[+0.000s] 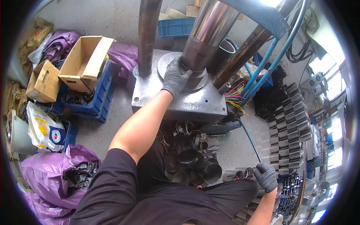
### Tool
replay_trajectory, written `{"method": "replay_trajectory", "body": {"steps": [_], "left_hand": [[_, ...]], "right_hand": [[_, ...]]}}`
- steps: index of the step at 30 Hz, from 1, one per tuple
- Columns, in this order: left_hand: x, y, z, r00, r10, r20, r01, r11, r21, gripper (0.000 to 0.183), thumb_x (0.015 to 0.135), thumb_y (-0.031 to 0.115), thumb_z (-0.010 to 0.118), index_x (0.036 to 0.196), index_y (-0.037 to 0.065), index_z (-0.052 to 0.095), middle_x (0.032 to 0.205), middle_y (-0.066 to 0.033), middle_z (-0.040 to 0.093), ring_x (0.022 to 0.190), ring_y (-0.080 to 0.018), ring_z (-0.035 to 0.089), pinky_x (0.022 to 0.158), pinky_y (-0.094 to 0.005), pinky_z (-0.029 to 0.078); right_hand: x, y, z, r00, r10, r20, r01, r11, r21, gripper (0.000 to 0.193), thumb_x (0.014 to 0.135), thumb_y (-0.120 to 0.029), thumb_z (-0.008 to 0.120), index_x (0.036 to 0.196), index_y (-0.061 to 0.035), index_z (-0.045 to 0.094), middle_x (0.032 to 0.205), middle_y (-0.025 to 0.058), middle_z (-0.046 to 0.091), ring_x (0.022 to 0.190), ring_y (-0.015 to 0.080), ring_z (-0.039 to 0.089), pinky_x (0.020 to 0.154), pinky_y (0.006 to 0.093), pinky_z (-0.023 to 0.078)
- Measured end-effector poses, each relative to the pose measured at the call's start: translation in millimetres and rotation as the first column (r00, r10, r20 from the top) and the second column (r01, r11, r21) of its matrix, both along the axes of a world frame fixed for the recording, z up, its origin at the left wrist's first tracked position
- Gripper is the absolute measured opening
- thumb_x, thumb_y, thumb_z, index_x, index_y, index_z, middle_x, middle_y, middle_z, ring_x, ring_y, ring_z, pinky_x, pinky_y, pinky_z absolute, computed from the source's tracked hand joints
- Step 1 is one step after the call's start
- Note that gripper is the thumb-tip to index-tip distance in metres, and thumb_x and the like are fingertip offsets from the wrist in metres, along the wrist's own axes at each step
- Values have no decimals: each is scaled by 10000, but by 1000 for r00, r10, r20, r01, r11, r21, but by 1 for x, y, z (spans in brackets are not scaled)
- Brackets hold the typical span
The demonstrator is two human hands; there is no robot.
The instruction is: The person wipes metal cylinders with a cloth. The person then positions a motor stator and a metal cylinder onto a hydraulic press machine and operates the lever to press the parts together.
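Note:
In front of me stands a press with a shiny round ram (210,28) above a metal bed (150,90). My left hand (175,77), in a grey knit glove, curls its fingers and thumb against a metal cylinder (197,79) directly under the ram. That cylinder sits on a round plate (165,62); my glove hides part of both. At the lower right, my gloved right hand (265,178) is closed around the near end of a thin blue-green lever (249,138), which runs back toward the press.
Several dark metal cylinders (185,150) with coloured wires lie below the bed. Stacked metal sleeves (287,127) stand right. Blue hoses (268,63) and loose wires (236,95) hang beside the press. At left are blue crates (97,108), a cardboard box (77,65) and purple sacks (45,172).

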State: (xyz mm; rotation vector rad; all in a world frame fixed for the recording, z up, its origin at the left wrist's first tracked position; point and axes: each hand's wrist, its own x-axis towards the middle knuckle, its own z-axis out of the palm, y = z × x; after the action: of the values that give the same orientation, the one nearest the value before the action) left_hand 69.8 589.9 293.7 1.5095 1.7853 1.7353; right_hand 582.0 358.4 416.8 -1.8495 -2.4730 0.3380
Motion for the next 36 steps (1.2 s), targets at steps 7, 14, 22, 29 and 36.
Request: {"method": "replay_trajectory", "body": {"steps": [7,14,22,29,36], "left_hand": [[-1,3,-2,1000,-7,3,7,1000,2,670,830,106,859,1427,-22,583,1312,-229,700,1249,-368,669,1116,-425,513],[-1,7,-6,1000,3,-12,-3,999,49,658,832,99,856,1415,-33,582,1301,-235,700,1215,-360,681,1094,-421,524],[0,1,-3,1000,4,-19,-3,1000,23,662,849,119,851,1430,-37,574,1313,-246,694,1256,-376,668,1123,-438,510],[-1,5,-7,999,35,-29,-34,999,9,679,842,124,855,1441,-30,575,1331,-250,688,1277,-380,661,1137,-439,504],[-1,7,-8,1000,19,-17,-19,1000,6,674,841,129,856,1436,-26,579,1317,-247,698,1266,-383,664,1128,-441,506]], "right_hand": [[1,0,-1,1000,4,-18,-4,1000,18,266,938,-229,767,834,9,707,729,236,651,683,413,674,636,484,513],[3,0,-2,999,25,-33,-24,999,36,275,943,-230,765,820,6,695,733,235,649,689,426,665,632,493,505],[4,3,-1,998,56,34,-56,998,11,275,946,-250,764,830,-9,701,767,230,652,741,443,660,671,514,504],[-2,9,15,987,149,65,-148,989,-20,251,954,-253,753,877,-15,737,802,223,681,778,424,683,699,483,541],[6,21,24,972,-68,-227,35,989,-146,203,947,-86,738,1130,-5,776,957,204,771,891,350,770,818,415,599]]}}
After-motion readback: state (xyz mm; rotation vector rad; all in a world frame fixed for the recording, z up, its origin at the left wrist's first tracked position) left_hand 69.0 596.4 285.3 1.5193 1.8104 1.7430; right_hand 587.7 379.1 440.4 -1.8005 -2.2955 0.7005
